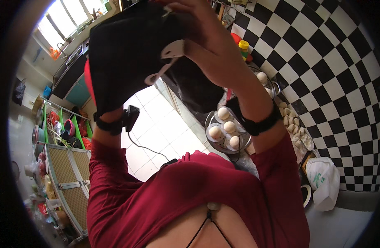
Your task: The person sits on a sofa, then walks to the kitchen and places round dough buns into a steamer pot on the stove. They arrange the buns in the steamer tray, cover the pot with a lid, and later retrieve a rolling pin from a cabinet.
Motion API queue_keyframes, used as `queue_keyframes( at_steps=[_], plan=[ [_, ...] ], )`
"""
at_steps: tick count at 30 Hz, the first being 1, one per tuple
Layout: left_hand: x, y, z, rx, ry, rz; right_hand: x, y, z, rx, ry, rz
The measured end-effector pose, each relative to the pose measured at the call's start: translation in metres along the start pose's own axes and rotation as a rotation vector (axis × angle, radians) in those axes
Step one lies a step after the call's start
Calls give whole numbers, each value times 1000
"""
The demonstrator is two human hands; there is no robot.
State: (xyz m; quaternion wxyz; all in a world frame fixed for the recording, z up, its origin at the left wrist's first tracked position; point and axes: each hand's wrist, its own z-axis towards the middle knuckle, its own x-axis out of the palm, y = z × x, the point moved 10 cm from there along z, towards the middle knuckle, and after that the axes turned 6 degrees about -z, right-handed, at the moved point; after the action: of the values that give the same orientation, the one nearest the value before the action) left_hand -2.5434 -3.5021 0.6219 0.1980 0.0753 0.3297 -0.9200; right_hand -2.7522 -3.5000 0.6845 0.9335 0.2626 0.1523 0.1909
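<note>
My raised right hand (208, 46) grips a black bag-like item (125, 59) near the top; its thumb lies by a pale tab (174, 49) on the edge. The black item covers my left hand; only the left wrist (111, 116) shows below it, so its fingers are hidden. A red edge (88, 77) shows behind the black item on the left. More black material (196, 86) hangs below my right hand. Both wrists wear black straps. Beneath my right forearm, a round metal steamer tray (221, 147) bears several pale dough balls (229, 127) on small liners.
Another metal tray with dough balls (262, 77) stands by the checkered wall. Nearby are a yellow-lidded jar (243, 46), several pale dough pieces (290, 121) and a white plastic bag (323, 176). A cabinet with woven panels (72, 173) stands left. A thin cable (146, 148) hangs from the left strap.
</note>
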Motion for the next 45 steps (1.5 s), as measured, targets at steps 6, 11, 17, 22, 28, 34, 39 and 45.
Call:
queue_keyframes(
  at_steps=[6,11,17,22,28,34,39,45],
  plan=[
    [-79,6,-37,-56,-88,201,-68,-11,-88,442,-35,-282],
    [-109,-15,-74,-74,-85,369,-118,15,-189,651,-275,-337],
    [-98,-75,-125,-42,104,671,-131,72,-264,731,-377,-319],
    [-40,-93,-164,-113,376,595,-129,151,-298,598,-464,-343],
    [1,-94,-237,-405,526,249,-110,215,-347,570,-623,-325],
    [67,-95,-291,-692,754,-498,-42,251,-378,722,-599,-561],
    [128,-104,-325,-731,1148,-732,38,264,-371,755,-329,-957],
    [217,-166,-381,-495,1520,-1159,101,245,-392,1007,-126,-1179]
  ],
)
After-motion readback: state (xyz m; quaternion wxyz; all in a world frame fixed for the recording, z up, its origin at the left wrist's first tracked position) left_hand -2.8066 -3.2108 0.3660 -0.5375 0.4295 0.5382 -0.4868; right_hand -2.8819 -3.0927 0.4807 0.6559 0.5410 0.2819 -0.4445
